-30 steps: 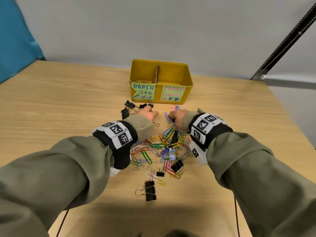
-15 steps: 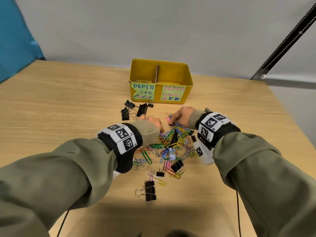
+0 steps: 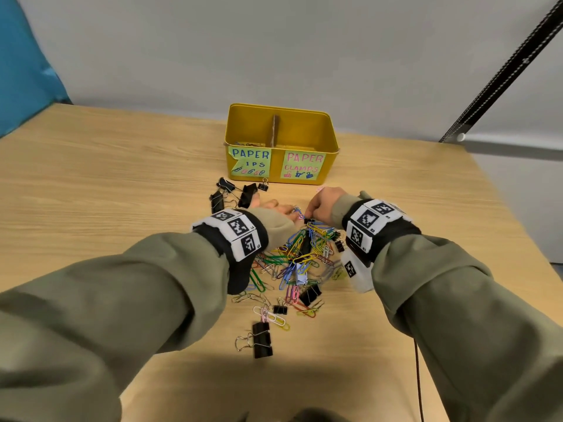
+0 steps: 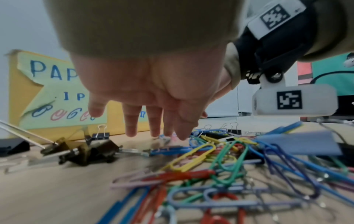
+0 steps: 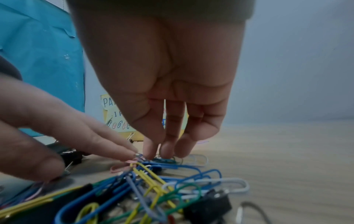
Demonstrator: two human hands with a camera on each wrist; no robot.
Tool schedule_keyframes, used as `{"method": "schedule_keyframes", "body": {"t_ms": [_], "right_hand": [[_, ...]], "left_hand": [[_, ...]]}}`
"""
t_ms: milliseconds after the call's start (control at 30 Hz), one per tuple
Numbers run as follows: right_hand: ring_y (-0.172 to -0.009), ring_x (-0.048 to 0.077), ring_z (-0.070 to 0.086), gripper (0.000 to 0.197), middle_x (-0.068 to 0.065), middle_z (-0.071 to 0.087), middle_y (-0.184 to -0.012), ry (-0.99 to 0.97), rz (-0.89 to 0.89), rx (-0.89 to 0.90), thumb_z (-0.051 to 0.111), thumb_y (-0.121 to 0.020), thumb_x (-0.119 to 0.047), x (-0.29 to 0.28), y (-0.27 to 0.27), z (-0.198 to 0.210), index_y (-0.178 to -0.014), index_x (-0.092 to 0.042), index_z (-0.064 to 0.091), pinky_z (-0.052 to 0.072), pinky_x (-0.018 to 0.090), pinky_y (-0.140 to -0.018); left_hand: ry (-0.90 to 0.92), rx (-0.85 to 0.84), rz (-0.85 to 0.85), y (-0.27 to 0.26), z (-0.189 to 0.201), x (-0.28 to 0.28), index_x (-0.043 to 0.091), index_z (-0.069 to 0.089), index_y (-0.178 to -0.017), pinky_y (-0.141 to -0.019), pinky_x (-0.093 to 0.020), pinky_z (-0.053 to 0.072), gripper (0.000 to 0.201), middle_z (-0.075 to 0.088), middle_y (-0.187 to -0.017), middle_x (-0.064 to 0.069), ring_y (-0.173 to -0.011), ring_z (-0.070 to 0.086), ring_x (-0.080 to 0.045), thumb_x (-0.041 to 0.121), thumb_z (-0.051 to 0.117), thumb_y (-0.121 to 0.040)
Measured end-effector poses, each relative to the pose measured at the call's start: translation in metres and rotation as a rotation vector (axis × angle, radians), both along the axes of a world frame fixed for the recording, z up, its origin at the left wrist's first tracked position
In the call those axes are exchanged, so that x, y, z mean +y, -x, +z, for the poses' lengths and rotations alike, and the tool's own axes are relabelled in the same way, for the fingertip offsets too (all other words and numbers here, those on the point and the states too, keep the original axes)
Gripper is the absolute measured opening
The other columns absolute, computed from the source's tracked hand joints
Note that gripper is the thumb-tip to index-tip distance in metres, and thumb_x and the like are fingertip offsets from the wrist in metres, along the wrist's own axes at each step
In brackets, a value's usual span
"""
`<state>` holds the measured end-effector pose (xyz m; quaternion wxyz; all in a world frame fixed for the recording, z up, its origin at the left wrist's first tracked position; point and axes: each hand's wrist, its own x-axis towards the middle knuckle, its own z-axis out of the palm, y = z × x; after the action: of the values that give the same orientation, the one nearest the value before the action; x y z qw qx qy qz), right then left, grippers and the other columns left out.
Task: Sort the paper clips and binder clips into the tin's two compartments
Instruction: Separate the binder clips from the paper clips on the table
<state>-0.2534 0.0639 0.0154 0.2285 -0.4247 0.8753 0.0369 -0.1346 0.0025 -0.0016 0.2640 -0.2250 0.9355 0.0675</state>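
Both hands have drawn together at the far edge of the paper clips (image 3: 300, 257): left hand (image 3: 275, 208) flat, fingers released; right hand (image 3: 323, 204) seemingly pinching a small clip. Behind them on the bench (image 3: 122, 184) stands the tin (image 3: 280, 141).

Wooden table (image 3: 122, 184): yellow tin (image 3: 281, 175), paper clips (image 3: 300, 260), binder clips (image 3: 262, 339).

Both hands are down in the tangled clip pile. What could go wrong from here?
1. The right hand picks at the interlocked coloured paper clips; lifting one may drag others along.
2. Black binder clips lie buried in that pile and could ride into the wrong side of the yellow tin.
3. The left hand, fingers extended, may scatter clips.
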Motion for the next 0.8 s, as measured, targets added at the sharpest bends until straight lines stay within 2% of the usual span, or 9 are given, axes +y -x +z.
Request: {"method": "schedule_keyframes", "body": {"t_ms": [100, 167, 200, 267, 333, 400, 500, 667, 800], "right_hand": [[-0.104, 0.019, 0.057, 0.015, 0.001, 0.065, -0.097, 0.0, 0.046, -0.001, 0.057, -0.084, -0.024, -0.008, -0.003, -0.004, -0.086, -0.025, 0.072, 0.038, 0.046, -0.106], [-0.095, 0.017, 0.057, 0.013, -0.005, 0.06, -0.084, -0.013, 0.07, 0.013, 0.064, -0.078, -0.023, -0.012, -0.006, -0.007, -0.065, -0.025, 0.062, 0.039, 0.048, -0.105], [-0.092, 0.016, 0.055, 0.016, -0.007, 0.058, -0.08, -0.021, 0.066, 0.007, 0.066, -0.077, -0.02, -0.013, -0.007, -0.006, -0.063, -0.025, 0.059, 0.038, 0.048, -0.105], [-0.096, 0.018, 0.056, 0.012, -0.003, 0.059, -0.087, -0.011, 0.051, 0.027, 0.064, -0.08, -0.013, -0.016, -0.009, -0.003, -0.077, -0.025, 0.063, 0.037, 0.048, -0.106], [-0.107, 0.025, 0.058, 0.016, 0.006, 0.064, -0.104, 0.035, 0.029, 0.086, 0.056, -0.087, -0.016, -0.017, -0.008, -0.003, -0.099, -0.015, 0.065, 0.039, 0.045, -0.106], [-0.106, 0.026, 0.057, 0.022, 0.01, 0.064, -0.109, 0.039, 0.011, 0.099, 0.057, -0.087, -0.028, -0.014, -0.008, 0.0, -0.101, -0.013, 0.064, 0.039, 0.045, -0.106], [-0.107, 0.022, 0.056, 0.025, 0.003, 0.06, -0.099, -0.066, 0.045, 0.104, 0.061, -0.084, -0.034, -0.006, -0.005, -0.001, -0.1, -0.016, 0.066, 0.036, 0.046, -0.107], [-0.117, 0.026, 0.055, 0.026, 0.008, 0.063, -0.113, -0.089, -0.054, 0.123, 0.057, -0.086, -0.017, -0.004, 0.008, 0.001, -0.11, -0.012, 0.064, 0.029, 0.043, -0.109], [-0.12, 0.029, 0.053, 0.033, 0.012, 0.061, -0.123, -0.158, -0.145, 0.117, 0.056, -0.087, -0.013, -0.006, 0.015, 0.004, -0.119, -0.009, 0.059, 0.028, 0.042, -0.11]], "left_hand": [[0.008, -0.042, 0.001, -0.005, 0.004, -0.006, 0.025, 0.033, -0.143, -0.115, -0.06, 0.003, 0.048, 0.026, -0.155, 0.004, -0.143, 0.02, -0.026, 0.034, 0.035, -0.097], [0.025, -0.069, -0.012, -0.007, 0.007, -0.006, 0.024, 0.039, -0.14, -0.116, -0.059, 0.002, 0.046, 0.031, -0.152, 0.002, -0.142, 0.022, -0.027, 0.034, 0.039, -0.096], [0.026, -0.075, -0.006, -0.007, 0.009, -0.004, 0.022, 0.039, -0.14, -0.116, -0.058, 0.002, 0.046, 0.032, -0.151, 0.0, -0.142, 0.022, -0.027, 0.034, 0.038, -0.096], [0.027, -0.029, 0.029, -0.007, 0.012, 0.002, 0.018, 0.036, -0.143, -0.117, -0.055, 0.004, 0.047, 0.033, -0.149, -0.003, -0.141, 0.023, -0.027, 0.03, 0.035, -0.097], [0.003, 0.089, 0.06, -0.006, 0.009, 0.005, 0.017, 0.03, -0.146, -0.117, -0.055, 0.007, 0.049, 0.031, -0.15, -0.005, -0.142, 0.023, -0.027, 0.029, 0.033, -0.098], [-0.022, 0.121, 0.043, -0.005, 0.0, 0.003, 0.02, 0.019, -0.149, -0.116, -0.056, 0.007, 0.054, 0.019, -0.157, -0.001, -0.145, 0.016, -0.024, 0.035, 0.03, -0.099], [0.005, -0.043, -0.044, -0.002, -0.009, 0.002, 0.021, 0.008, -0.151, -0.115, -0.054, 0.007, 0.06, 0.004, -0.16, 0.003, -0.148, 0.008, -0.022, 0.04, 0.028, -0.099], [0.033, 0.004, -0.039, 0.002, -0.004, 0.0, 0.02, 0.045, -0.138, -0.116, -0.054, 0.008, 0.043, 0.042, -0.147, 0.002, -0.139, 0.03, -0.023, 0.034, 0.036, -0.098], [-0.027, 0.098, -0.029, -0.011, 0.008, 0.004, 0.013, 0.056, -0.125, -0.119, -0.05, 0.005, 0.045, 0.042, -0.144, -0.001, -0.139, 0.028, -0.024, 0.042, 0.042, -0.094]]}}
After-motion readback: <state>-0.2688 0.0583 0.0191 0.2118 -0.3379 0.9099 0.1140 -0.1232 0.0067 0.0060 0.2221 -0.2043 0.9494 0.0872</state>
